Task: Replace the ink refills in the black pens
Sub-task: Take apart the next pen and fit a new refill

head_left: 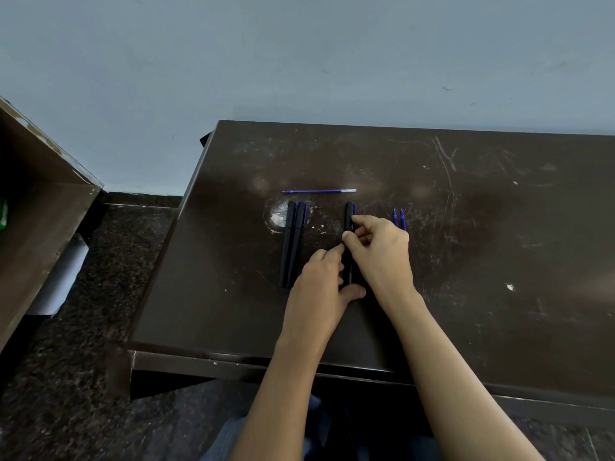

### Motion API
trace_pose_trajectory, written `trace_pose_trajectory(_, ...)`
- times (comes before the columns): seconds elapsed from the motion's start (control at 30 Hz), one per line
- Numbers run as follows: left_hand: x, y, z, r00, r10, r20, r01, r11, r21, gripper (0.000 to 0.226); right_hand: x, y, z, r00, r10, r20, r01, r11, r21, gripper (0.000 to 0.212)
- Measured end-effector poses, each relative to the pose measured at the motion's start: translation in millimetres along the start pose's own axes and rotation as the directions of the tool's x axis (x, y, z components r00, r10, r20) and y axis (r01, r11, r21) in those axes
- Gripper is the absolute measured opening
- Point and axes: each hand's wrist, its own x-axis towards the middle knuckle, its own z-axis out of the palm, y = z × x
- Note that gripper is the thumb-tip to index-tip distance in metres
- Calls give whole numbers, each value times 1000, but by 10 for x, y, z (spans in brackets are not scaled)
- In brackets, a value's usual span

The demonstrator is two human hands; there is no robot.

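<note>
Three slim black plastic pens lie lengthwise on the scratched dark brown table (466,227); two black pens (288,244) sit touching side by side at left, no hand on them; the third black pen (349,212) is in the middle between both hands, its far end, with a blue edge, sticking out beyond the fingers. Right hand (382,251) pinches that pen's upper-middle part between thumb and forefinger; left hand (319,287) grips its near half, fingers curled against the barrel, thumb by the near end; pen lifted or resting on the table, cannot tell. One thin blue ink refill (319,191) lies crosswise beyond the pens, apart from them; two more blue refills (395,217) lie side by side just right of the right hand, near ends hidden behind it. Worn wooden cabinet (50,201) stands left of the table.
</note>
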Motion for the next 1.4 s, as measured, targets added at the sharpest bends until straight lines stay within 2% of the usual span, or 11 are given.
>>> trace_pose_trajectory(0.1,4,7,-21,1000,-8,-19,8,1000,-20,73,0,-2,-8,1000,-5,-11,5,1000,7,32)
trace_pose_trajectory(0.2,11,6,-69,982,-28,-185,20,999,-45,52,-6,-19,-26,998,-28,-55,29,999,25,27)
trace_pose_trajectory(0.3,-2,-24,-146,906,-104,-411,116,993,3,28,-11,-53,-58,994,-42,-103,50,996,74,19)
trace_pose_trajectory(0.4,-30,-63,-194,852,-199,-484,249,968,41,20,-23,-84,-73,993,-48,-111,60,992,108,15)
trace_pose_trajectory(0.6,-60,-63,-206,839,-277,-468,342,938,58,21,-37,-87,-58,994,-63,-91,73,992,106,12)
trace_pose_trajectory(0.83,-76,-38,-218,852,-309,-423,403,902,153,29,-39,-83,-61,995,-63,-81,71,992,109,11)
trace_pose_trajectory(1.07,-68,-16,-197,846,-280,-453,404,893,201,18,-35,-82,-62,996,-57,-68,65,990,123,10)
trace_pose_trajectory(1.2,-54,-25,-204,839,-262,-477,338,938,80,17,-38,-100,-58,999,-12,-48,21,981,193,16)
trace_pose_trajectory(1.4,27,-21,-150,918,-161,-363,119,983,-137,12,-12,-127,-105,977,189,95,-211,887,410,34)
